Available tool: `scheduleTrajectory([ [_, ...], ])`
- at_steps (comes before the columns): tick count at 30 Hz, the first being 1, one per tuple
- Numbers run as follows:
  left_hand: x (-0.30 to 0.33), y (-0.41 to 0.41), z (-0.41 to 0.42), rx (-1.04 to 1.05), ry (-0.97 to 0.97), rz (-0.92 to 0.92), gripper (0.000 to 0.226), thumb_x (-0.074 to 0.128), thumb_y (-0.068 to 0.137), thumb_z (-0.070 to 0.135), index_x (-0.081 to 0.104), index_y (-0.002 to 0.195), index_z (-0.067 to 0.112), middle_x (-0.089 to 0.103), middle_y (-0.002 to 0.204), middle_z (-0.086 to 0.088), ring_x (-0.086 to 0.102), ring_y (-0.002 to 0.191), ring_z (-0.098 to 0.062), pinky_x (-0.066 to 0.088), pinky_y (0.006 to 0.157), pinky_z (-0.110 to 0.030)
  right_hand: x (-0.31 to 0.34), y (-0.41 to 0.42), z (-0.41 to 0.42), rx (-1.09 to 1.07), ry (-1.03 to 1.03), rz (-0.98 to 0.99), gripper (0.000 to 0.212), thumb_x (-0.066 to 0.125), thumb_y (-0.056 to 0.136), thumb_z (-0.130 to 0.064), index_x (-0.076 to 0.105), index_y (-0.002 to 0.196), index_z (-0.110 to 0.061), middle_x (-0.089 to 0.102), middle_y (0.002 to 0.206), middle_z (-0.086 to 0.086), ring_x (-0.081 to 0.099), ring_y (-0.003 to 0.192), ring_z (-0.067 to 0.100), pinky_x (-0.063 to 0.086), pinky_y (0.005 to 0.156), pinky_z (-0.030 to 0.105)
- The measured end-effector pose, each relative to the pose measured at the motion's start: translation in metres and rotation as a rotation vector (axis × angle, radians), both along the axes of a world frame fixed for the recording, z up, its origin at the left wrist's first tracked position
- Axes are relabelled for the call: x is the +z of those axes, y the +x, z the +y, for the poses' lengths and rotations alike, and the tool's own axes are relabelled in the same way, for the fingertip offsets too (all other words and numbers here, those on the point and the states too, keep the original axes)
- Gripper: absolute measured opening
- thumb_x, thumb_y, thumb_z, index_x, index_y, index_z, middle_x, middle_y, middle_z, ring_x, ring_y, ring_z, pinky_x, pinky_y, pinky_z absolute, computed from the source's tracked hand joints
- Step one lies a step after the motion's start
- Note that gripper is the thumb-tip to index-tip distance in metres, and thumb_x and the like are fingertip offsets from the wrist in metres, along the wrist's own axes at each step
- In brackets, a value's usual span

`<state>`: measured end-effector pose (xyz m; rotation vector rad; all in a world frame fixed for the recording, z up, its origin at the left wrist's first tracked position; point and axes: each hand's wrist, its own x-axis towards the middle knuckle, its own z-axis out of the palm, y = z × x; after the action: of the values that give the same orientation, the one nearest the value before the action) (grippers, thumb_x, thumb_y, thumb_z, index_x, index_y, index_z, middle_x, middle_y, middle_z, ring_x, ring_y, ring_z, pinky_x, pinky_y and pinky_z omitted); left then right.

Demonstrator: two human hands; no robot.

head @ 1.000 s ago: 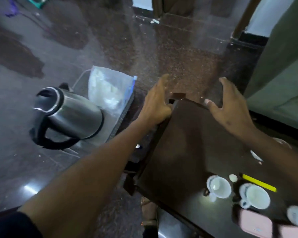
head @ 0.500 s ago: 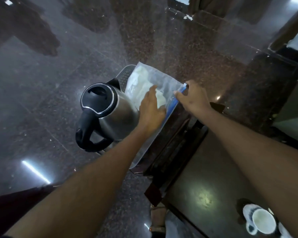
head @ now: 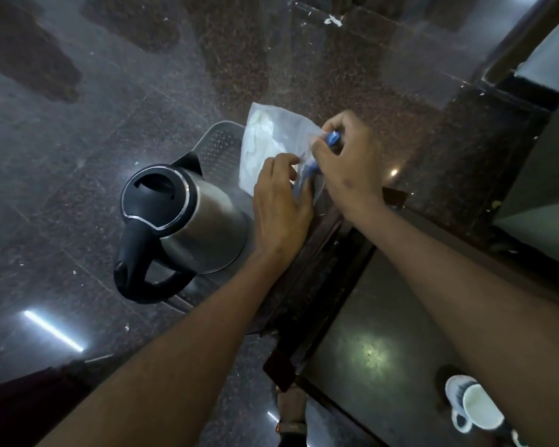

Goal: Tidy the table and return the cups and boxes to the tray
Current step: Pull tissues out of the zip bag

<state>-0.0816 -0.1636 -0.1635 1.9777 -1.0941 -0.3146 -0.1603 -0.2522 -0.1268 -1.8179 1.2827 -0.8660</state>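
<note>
A clear plastic bag [head: 268, 137] with white contents and a blue zip strip lies on a grey tray [head: 218, 141] left of the dark table [head: 381, 324]. My right hand [head: 349, 159] pinches the bag's blue strip at its far corner. My left hand [head: 279, 201] grips the same edge nearer to me. A steel kettle [head: 188, 221] with a black lid and handle stands on the tray, just left of my left wrist. A white cup [head: 480, 408] on its saucer sits at the table's near right, partly hidden by my right forearm.
The tray juts out over a polished dark stone floor [head: 78, 156]. A dark wooden table edge [head: 307, 279] runs between tray and tabletop. A foot in a sandal [head: 291, 411] shows below the table's near corner. A green surface [head: 542, 175] stands at the far right.
The view has swung left from the tabletop to the tray. Both hands left the table's far corner, reached the bag, and now pinch its blue zip edge, crumpling it.
</note>
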Motion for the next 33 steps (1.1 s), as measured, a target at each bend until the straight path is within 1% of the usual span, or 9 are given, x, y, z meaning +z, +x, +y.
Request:
scheduleTrajectory([
  [2, 0.01, -0.011, -0.007, 0.02, -0.1, 0.01, 0.015, 0.069, 0.096, 0.018, 0.068, 0.111, 0.012, 0.067, 0.101, 0.001, 0.062, 0.088, -0.013, 0.052, 0.076, -0.033, 0.014, -0.015, -0.012, -0.073, -0.006, -0.043, 0.009, 0.069, 0.091, -0.021, 0.061, 0.091, -0.02, 0.063, 0.081, -0.013, 0.062, 0.072, -0.005, 0.044, 0.062, 0.007],
  [5, 0.022, -0.038, -0.019, -0.015, -0.196, 0.006, 0.006, 0.071, 0.094, 0.008, 0.07, 0.099, 0.01, 0.066, 0.093, 0.001, 0.059, 0.081, -0.011, 0.046, 0.068, -0.02, 0.027, -0.048, -0.024, -0.128, 0.092, -0.211, 0.013, 0.071, 0.092, -0.018, 0.065, 0.099, -0.009, 0.073, 0.087, 0.006, 0.076, 0.074, 0.014, 0.064, 0.061, 0.032],
  [9, 0.027, -0.085, -0.028, -0.1, -0.208, -0.003, 0.004, 0.069, 0.096, 0.006, 0.071, 0.093, 0.006, 0.064, 0.087, -0.001, 0.051, 0.075, -0.008, 0.036, 0.066, -0.01, 0.023, -0.105, -0.023, -0.186, 0.14, -0.284, 0.015, 0.071, 0.094, -0.019, 0.066, 0.102, -0.008, 0.075, 0.089, 0.012, 0.078, 0.073, 0.017, 0.064, 0.059, 0.033],
  [12, 0.014, -0.129, -0.022, -0.191, -0.129, 0.03, 0.01, 0.069, 0.097, 0.009, 0.071, 0.089, 0.006, 0.064, 0.085, -0.004, 0.052, 0.075, -0.011, 0.036, 0.066, -0.019, 0.0, -0.157, -0.013, -0.268, 0.243, -0.264, 0.015, 0.071, 0.094, -0.022, 0.067, 0.103, -0.01, 0.076, 0.094, 0.019, 0.078, 0.08, 0.033, 0.065, 0.066, 0.045],
  [17, -0.038, -0.194, 0.005, -0.361, 0.166, 0.026, 0.013, 0.064, 0.099, 0.016, 0.072, 0.092, 0.009, 0.069, 0.092, -0.008, 0.065, 0.086, -0.025, 0.05, 0.075, -0.042, -0.057, -0.24, 0.022, -0.37, 0.336, -0.086, 0.012, 0.071, 0.093, -0.014, 0.072, 0.102, -0.008, 0.074, 0.085, 0.008, 0.066, 0.061, -0.007, 0.051, 0.051, 0.011],
  [19, -0.061, -0.22, 0.016, -0.432, 0.299, 0.046, 0.017, 0.061, 0.098, 0.015, 0.069, 0.085, 0.008, 0.069, 0.086, -0.009, 0.066, 0.085, -0.029, 0.049, 0.073, -0.046, -0.082, -0.271, 0.037, -0.394, 0.436, -0.057, 0.013, 0.069, 0.094, -0.016, 0.073, 0.104, -0.009, 0.076, 0.091, 0.011, 0.073, 0.07, 0.004, 0.056, 0.053, 0.017],
  [22, -0.088, -0.253, 0.03, -0.422, 0.414, 0.12, 0.024, 0.058, 0.095, 0.014, 0.06, 0.071, 0.01, 0.062, 0.069, -0.002, 0.06, 0.069, -0.023, 0.039, 0.061, -0.036, -0.113, -0.307, 0.056, -0.46, 0.562, -0.061, 0.021, 0.068, 0.098, -0.025, 0.068, 0.113, -0.012, 0.075, 0.105, 0.014, 0.078, 0.089, 0.022, 0.063, 0.062, 0.029],
  [28, -0.111, -0.289, 0.04, -0.379, 0.448, 0.145, 0.022, 0.058, 0.098, 0.013, 0.069, 0.079, 0.008, 0.069, 0.072, -0.002, 0.067, 0.068, -0.019, 0.058, 0.063, -0.045, -0.145, -0.353, 0.08, -0.43, 0.682, -0.043, 0.033, 0.074, 0.093, -0.035, 0.061, 0.118, -0.018, 0.076, 0.112, 0.011, 0.077, 0.099, 0.023, 0.066, 0.079, 0.041],
  [33, -0.117, -0.308, 0.038, -0.312, 0.432, 0.124, 0.023, 0.061, 0.102, 0.016, 0.065, 0.08, 0.012, 0.064, 0.069, 0.005, 0.062, 0.064, -0.009, 0.049, 0.055, -0.029, -0.151, -0.363, 0.085, -0.447, 0.621, 0.109, 0.046, 0.078, 0.091, -0.024, 0.053, 0.127, -0.011, 0.075, 0.102, 0.011, 0.073, 0.1, 0.03, 0.059, 0.091, 0.054],
])
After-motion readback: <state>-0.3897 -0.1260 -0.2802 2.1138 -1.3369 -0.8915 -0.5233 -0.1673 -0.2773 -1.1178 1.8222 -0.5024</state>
